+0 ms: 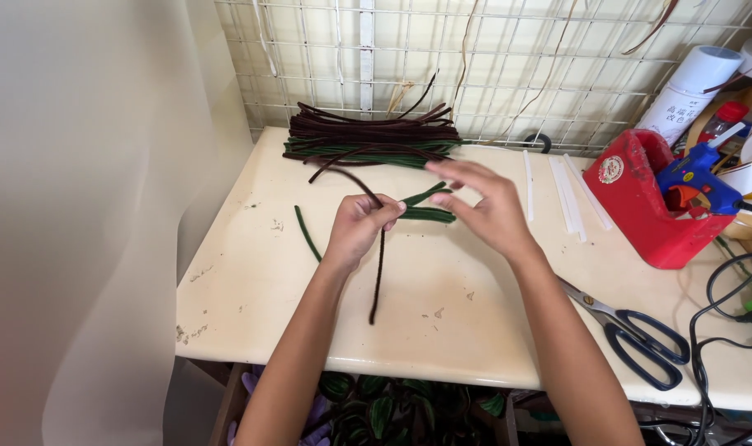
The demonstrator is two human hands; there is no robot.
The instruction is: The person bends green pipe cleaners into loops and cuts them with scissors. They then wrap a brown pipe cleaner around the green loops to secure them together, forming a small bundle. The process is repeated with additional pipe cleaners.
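Seemingly mid-wrap, the left hand (361,225) pinches a dark brown stem (379,264) against green stems (425,213) at frame centre. The right hand (483,206) hovers with fingers spread, holding nothing. Winding on would likely need a steady pinch.

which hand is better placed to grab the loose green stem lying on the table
Left, probably. The loose green stem lies just beside the left hand, though that hand pinches a brown stem. The right hand sits farther off.

Bare table top (252,289) left and front of the hands: open passage. Back edge blocked by the pipe cleaner pile (372,140) against the wire grid (491,66). Right side crowded: glue sticks (567,194), red bin (640,206), scissors (632,330), cables (727,306)
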